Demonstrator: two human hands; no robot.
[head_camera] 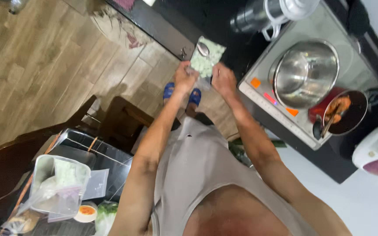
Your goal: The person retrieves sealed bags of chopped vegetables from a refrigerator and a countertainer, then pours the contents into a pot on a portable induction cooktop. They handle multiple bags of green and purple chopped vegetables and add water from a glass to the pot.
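Pale green pieces fill a clear plastic bag, held up in front of the person above the wooden floor, just off the dark table's near edge. The left hand has its grip clamped on the bag's lower left edge; the right hand pinches the lower right edge. A steel pot sits on the cooktop to the right, well apart from the bag.
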